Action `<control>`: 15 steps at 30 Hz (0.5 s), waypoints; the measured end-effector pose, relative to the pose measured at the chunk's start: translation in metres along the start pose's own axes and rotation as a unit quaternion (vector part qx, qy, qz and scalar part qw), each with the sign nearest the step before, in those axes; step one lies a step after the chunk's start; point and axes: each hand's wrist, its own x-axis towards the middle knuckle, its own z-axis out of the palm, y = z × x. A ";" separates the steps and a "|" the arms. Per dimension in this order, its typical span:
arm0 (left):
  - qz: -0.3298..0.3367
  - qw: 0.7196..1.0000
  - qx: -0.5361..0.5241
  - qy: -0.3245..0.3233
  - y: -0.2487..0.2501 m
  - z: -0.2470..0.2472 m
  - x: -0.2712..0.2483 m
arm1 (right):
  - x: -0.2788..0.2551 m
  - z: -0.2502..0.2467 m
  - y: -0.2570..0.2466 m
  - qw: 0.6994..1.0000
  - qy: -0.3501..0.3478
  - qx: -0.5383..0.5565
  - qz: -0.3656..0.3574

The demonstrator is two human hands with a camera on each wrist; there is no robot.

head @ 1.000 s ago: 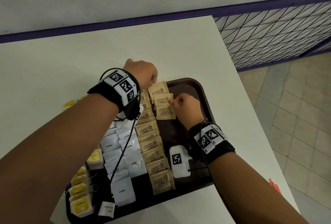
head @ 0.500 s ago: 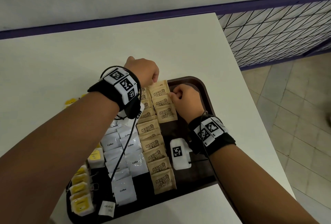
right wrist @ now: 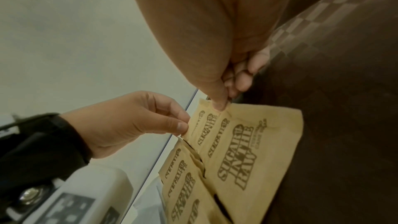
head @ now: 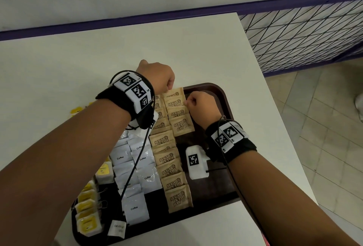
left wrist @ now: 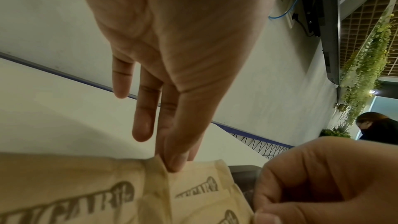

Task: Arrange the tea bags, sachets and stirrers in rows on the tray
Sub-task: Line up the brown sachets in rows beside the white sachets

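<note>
A dark brown tray [head: 213, 186] holds rows of yellow tea bags [head: 86, 224], white coffee sachets [head: 135, 208] and brown sugar sachets [head: 177, 198]. Beside the long sugar row, a short second column of sugar sachets [head: 181, 125] overlaps at the tray's far end. My left hand [head: 168, 89] pinches the far left corner of the top sachet [head: 174, 94] between thumb and forefinger [left wrist: 174, 164]. My right hand [head: 186, 103] pinches the right edge of a sachet in the same column [right wrist: 221, 105]. No stirrers are visible on the tray.
A white marker block [head: 196, 162] lies on the tray right of the sugar rows. Loose yellow tea bags [head: 75, 110] sit on the white table [head: 196, 49], left of the tray. The table's right edge drops to a tiled floor, and a wire fence stands beyond.
My right hand has moved toward the tray's far end, and the loose sachets of the short column now lie closer together and straighter. My left hand has kept its place at the top.
</note>
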 end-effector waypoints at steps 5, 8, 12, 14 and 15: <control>-0.001 1.000 0.005 0.001 0.001 0.000 -0.001 | -0.008 -0.007 0.000 0.999 0.033 0.013 0.008; 0.000 1.000 0.008 0.009 0.001 0.000 -0.002 | -0.019 -0.009 0.004 0.999 0.043 0.011 0.017; 0.002 1.000 0.005 0.018 0.002 0.001 -0.003 | -0.027 0.000 0.009 0.998 0.057 0.022 -0.002; 0.003 1.000 0.005 0.021 0.003 0.001 -0.004 | -0.026 0.003 0.007 0.996 0.073 0.037 -0.016; 0.003 1.000 0.006 0.022 0.003 0.001 -0.004 | -0.025 0.004 0.006 0.996 0.076 0.041 -0.023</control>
